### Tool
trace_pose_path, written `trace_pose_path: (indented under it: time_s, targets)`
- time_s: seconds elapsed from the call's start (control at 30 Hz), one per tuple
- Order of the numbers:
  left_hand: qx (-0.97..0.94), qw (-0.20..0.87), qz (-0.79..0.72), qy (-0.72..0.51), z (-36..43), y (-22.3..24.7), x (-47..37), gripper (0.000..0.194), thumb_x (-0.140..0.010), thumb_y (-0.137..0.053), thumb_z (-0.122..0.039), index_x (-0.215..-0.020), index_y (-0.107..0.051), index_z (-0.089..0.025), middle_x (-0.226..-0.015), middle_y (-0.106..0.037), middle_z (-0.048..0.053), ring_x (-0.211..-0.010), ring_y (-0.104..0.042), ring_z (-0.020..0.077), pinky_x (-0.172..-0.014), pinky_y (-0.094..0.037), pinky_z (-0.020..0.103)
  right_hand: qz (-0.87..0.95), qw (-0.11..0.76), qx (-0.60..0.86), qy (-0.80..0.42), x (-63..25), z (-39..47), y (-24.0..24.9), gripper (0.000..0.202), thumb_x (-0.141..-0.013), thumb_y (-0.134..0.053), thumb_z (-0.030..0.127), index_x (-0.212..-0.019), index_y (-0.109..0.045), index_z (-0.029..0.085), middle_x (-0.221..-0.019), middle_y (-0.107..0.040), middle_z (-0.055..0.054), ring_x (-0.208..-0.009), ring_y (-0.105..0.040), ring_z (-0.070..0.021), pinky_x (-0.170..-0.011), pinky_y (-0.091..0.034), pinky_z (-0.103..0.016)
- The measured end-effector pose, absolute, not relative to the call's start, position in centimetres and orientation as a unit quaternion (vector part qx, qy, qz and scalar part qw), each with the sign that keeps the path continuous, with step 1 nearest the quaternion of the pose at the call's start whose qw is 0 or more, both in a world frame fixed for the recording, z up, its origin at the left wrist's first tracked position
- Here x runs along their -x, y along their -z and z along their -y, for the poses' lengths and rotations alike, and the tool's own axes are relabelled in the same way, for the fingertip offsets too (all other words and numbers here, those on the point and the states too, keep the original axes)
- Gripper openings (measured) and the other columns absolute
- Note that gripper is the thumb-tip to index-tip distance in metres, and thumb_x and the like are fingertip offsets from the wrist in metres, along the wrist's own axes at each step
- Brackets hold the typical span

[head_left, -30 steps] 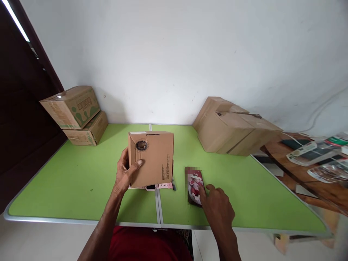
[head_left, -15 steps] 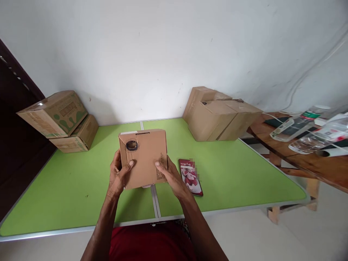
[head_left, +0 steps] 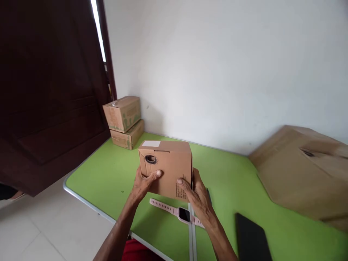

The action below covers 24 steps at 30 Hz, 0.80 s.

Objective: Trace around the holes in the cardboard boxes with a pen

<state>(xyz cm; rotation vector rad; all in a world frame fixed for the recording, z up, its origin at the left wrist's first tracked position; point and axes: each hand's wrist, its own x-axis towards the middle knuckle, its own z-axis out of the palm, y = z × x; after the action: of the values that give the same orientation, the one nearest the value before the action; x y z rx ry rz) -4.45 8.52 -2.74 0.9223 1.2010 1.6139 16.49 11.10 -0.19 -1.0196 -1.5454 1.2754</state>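
Green tabletop (head_left: 108,170) lies beneath the carton (head_left: 170,166), pinched by left hand (head_left: 143,184) and right hand (head_left: 199,195) at opposite sides; keep pressure even.

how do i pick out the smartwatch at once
On the green table, find the cardboard box held between the left hand and right hand. Just below it in view, the smartwatch lies across the table's pale seam. Its pale pink strap, spread out open, sets it apart from the black phone.

Matt cardboard box (head_left: 169,168), seemingly smooth
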Motion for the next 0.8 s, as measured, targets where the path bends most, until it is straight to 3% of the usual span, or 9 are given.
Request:
trace_pose_path:
  time_s: [0.13, 0.23, 0.3, 0.37, 0.53, 0.63, 0.8]
  targets:
    - [-0.322, 0.363, -0.534, -0.693, -8.3, 3.6, 9.4, 0.076, -0.063, -0.096, -0.076, -0.109, -0.076, -0.019, -0.113, -0.084, 0.018, -0.105, -0.081, 0.0390, -0.088, -0.068, 0.050, 0.669, 0.327, 0.354, -0.566, -13.5, -11.8, -0.2, 0.091, -0.091, -0.079, 0.067, -0.162, -0.036, 0.028, -0.152, -0.066, -0.019, -0.130, -0.071, -0.0380, -0.102, -0.065, -0.056]
    - [-0.306, 0.310, -0.566, -0.700, -8.1, 3.9, 13.8, 0.076, -0.063, -0.094, -0.080, -0.100, -0.076, -0.017, -0.104, -0.083, 0.018, -0.101, -0.079, 0.0393, -0.084, -0.066, 0.048, 0.703, 0.277, 0.291, -0.587, -10.2, -12.3, -0.1, 0.098, -0.091, -0.080, 0.064, -0.165, -0.027, 0.026, -0.153, -0.064, -0.021, -0.132, -0.071, -0.0366, -0.102, -0.066, -0.058]
    - [-0.309, 0.277, -0.580, -0.701, -8.3, 3.9, 16.2, 0.079, -0.066, -0.090, -0.083, -0.104, -0.075, -0.016, -0.109, -0.081, 0.018, -0.107, -0.076, 0.0397, -0.087, -0.064, 0.047, 0.724, 0.297, 0.276, -0.558, -7.4, -13.0, 0.1, 0.093, -0.093, -0.077, 0.061, -0.164, -0.031, 0.024, -0.155, -0.063, -0.021, -0.137, -0.068, -0.0356, -0.105, -0.066, -0.056]
    - [-0.316, 0.248, -0.585, -0.705, -8.7, 4.0, 18.2, 0.084, -0.072, -0.085, -0.084, -0.120, -0.073, -0.017, -0.125, -0.078, 0.017, -0.119, -0.073, 0.0380, -0.093, -0.062, 0.044, 0.757, 0.333, 0.300, -0.476, -4.4, -14.2, 0.4, 0.087, -0.092, -0.075, 0.055, -0.163, -0.036, 0.021, -0.159, -0.061, -0.022, -0.142, -0.065, -0.0362, -0.110, -0.063, -0.057]
    - [-0.303, 0.239, -0.612, -0.690, -10.0, 6.2, 21.6, 0.111, -0.078, -0.080, -0.083, -0.161, -0.045, -0.019, -0.151, -0.064, 0.022, -0.136, -0.066, 0.0377, -0.102, -0.060, 0.044, 0.807, 0.338, 0.344, -0.342, 2.8, -18.6, 0.3, 0.079, -0.084, -0.080, 0.035, -0.156, -0.052, 0.019, -0.157, -0.063, -0.021, -0.146, -0.061, -0.0393, -0.125, -0.048, -0.059]
    - [-0.275, 0.244, -0.653, -0.662, -10.9, 8.7, 22.9, 0.123, -0.074, -0.086, -0.080, -0.168, -0.036, -0.017, -0.158, -0.054, 0.028, -0.139, -0.063, 0.0429, -0.102, -0.060, 0.049, 0.830, 0.318, 0.340, -0.307, 6.3, -21.1, -0.4, 0.070, -0.081, -0.081, 0.025, -0.147, -0.061, 0.018, -0.144, -0.070, -0.020, -0.141, -0.063, -0.0390, -0.125, -0.047, -0.057]
    - [-0.307, 0.231, -0.682, -0.622, -12.7, 12.1, 23.9, 0.122, -0.075, -0.085, -0.080, -0.170, -0.035, -0.020, -0.151, -0.055, 0.025, -0.131, -0.068, 0.0408, -0.102, -0.060, 0.050, 0.846, 0.299, 0.345, -0.275, 10.8, -22.5, -1.3, 0.056, -0.085, -0.084, 0.022, -0.137, -0.065, 0.013, -0.138, -0.070, -0.019, -0.137, -0.063, -0.0377, -0.123, -0.047, -0.059]
